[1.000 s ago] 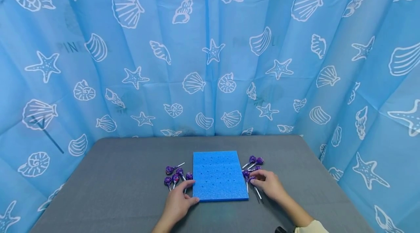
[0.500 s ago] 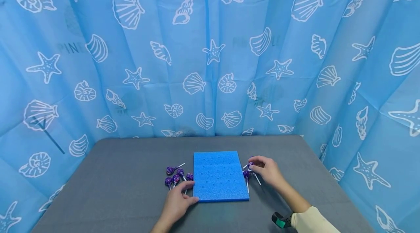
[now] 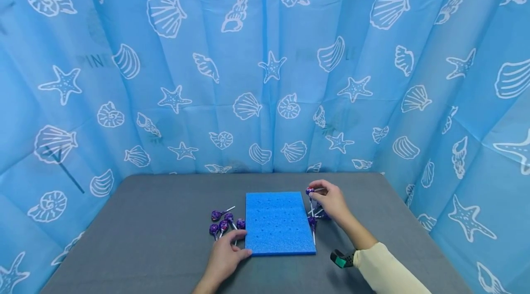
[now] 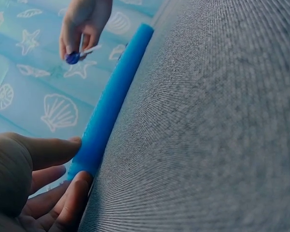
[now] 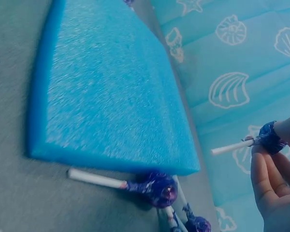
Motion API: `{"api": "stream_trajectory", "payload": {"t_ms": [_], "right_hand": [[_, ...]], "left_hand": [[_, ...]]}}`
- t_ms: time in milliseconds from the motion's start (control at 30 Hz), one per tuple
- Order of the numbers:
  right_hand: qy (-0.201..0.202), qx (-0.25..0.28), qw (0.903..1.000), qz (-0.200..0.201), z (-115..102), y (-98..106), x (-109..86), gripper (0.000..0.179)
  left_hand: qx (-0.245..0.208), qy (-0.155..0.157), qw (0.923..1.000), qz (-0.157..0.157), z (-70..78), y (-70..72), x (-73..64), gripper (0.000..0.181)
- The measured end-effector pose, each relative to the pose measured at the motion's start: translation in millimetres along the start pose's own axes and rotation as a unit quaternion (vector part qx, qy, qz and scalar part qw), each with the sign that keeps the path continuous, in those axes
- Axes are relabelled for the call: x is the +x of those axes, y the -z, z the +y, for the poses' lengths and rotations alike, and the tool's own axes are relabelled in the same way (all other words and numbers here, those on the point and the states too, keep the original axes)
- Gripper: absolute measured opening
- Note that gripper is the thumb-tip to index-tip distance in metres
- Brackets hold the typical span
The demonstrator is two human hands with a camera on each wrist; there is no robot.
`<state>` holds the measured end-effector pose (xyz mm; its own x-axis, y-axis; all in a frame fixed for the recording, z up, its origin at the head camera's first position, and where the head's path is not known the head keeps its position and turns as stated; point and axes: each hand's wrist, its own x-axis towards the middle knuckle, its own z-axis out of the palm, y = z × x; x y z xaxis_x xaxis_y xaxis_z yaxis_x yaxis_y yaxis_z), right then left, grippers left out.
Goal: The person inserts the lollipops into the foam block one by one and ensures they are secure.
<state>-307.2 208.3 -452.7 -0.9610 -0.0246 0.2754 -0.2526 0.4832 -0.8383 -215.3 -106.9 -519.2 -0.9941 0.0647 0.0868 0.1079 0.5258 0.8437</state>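
In the head view a blue foam board [image 3: 279, 222] with rows of small holes lies flat on the grey table. My left hand [image 3: 223, 257] rests at its front left corner, thumb and fingertips against the edge. The left wrist view shows these fingers [image 4: 53, 151] right at the board's rim. Above the far right corner, my right hand [image 3: 330, 199] pinches a purple-wrapped lollipop [image 5: 269, 138] by its round head. Its white stick [image 5: 232, 147] points down toward the table. Part of the head is hidden by thumb and fingers.
More purple lollipops [image 3: 223, 225] lie left of the board, some close to my left hand. Several others [image 3: 312, 221] are along its right edge, partly behind my right hand. A blue shell-patterned curtain [image 3: 265, 77] hangs behind the table. A dark wrist strap [image 3: 341, 259] is on my right wrist.
My right hand has picked a lollipop from the right-hand group, lifted it, and moved it away from me toward the board's far right corner. The left hand stays at the board's edge.
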Motion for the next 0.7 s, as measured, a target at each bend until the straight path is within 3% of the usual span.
{"api": "stream_trajectory", "payload": {"t_ms": [133, 400, 567, 700], "right_hand": [[0.003, 0.022, 0.9997, 0.012, -2, -5, 4.8, 0.017], [0.013, 0.049, 0.9978, 0.043, 3, -18, 14.8, 0.019], [0.018, 0.041, 0.9978, 0.050, 9, -24, 20.0, 0.023], [0.012, 0.033, 0.9983, 0.045, 11, -28, 21.2, 0.024]], "left_hand": [[0.002, -0.004, 1.0000, 0.001, -0.3, 0.4, -0.6, 0.046], [-0.009, 0.028, 0.9994, -0.019, 0.6, 1.4, 1.7, 0.046], [-0.026, 0.044, 0.9983, -0.029, 2.1, 2.9, 3.0, 0.047], [-0.037, 0.035, 0.9983, -0.029, 0.6, 3.6, 3.2, 0.048]]}}
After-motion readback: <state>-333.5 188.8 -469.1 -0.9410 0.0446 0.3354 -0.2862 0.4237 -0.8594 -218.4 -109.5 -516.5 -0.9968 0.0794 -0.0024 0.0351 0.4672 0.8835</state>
